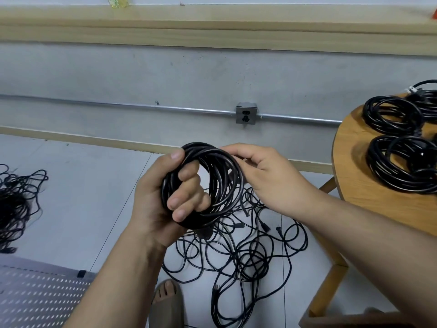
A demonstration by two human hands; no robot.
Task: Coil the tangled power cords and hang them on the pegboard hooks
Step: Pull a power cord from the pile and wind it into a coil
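My left hand [165, 197] grips a coil of black power cord [222, 176], fingers curled through its middle and thumb over the top. My right hand [262, 171] pinches the coil's upper right edge. Below them a tangle of black cords [246, 256] with several plugs lies on the floor. Another dark tangle [16, 200] lies at the far left. Coiled cords [399, 138] rest on a round wooden table [354, 176] at the right. A grey perforated pegboard [35, 297] shows at the bottom left; its hooks are not visible.
A grey wall with a metal conduit and a socket box [246, 113] runs across the back, under a wooden ledge. The table's wooden leg [331, 280] stands right of the floor tangle. My sandalled foot [168, 301] is at the bottom centre.
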